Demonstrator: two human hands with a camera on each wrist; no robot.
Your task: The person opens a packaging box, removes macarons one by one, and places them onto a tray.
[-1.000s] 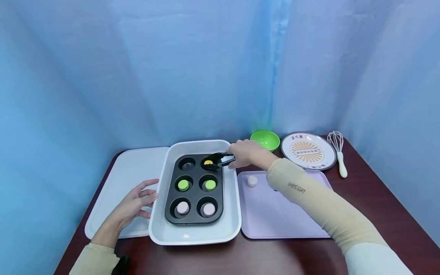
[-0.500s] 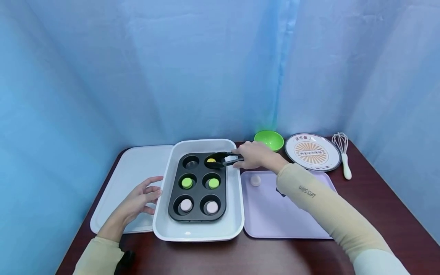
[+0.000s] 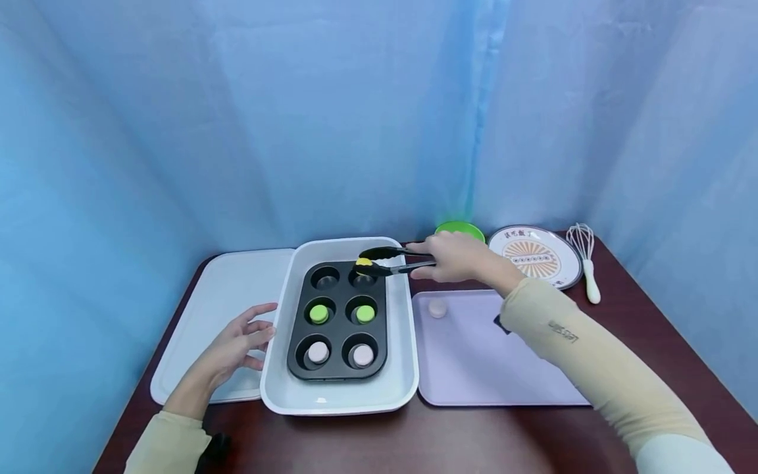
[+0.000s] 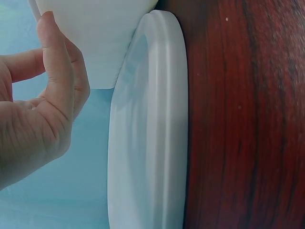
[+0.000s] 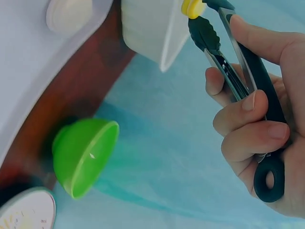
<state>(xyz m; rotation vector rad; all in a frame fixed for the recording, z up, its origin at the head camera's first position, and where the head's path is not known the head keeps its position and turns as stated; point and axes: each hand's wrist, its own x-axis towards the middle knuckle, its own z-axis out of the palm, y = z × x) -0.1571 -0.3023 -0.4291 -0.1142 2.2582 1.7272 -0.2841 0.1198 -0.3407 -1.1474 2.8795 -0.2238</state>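
Note:
My right hand [image 3: 454, 255] grips black-handled tongs [image 3: 405, 268], fingers wrapped round them in the right wrist view. Between the tong tips is a yellow macaron [image 5: 193, 7], over the far right cup of a dark muffin pan [image 3: 339, 334]. Two green macarons [image 3: 318, 314] lie in the middle cups and two pale pink macarons [image 3: 318, 352] in the near ones; the far left cup holds nothing. The pan rests inside a deep white tub [image 3: 331, 400]. My left hand [image 3: 233, 345] has its fingers loosely bent, fingertips right at the tub's left side.
A lilac tray [image 3: 474, 368] with one pale macaron [image 3: 437, 307] lies right of the tub. A flat white tray [image 3: 227, 296] is on the left. Behind my right arm stand a green bowl [image 3: 458, 228], a patterned plate [image 3: 530, 255] and a whisk [image 3: 587, 263]. Blue curtains surround the table.
The tongs have risen out of the far right cup with the yellow macaron, and my right hand has shifted up and slightly right. My left hand stays by the tub.

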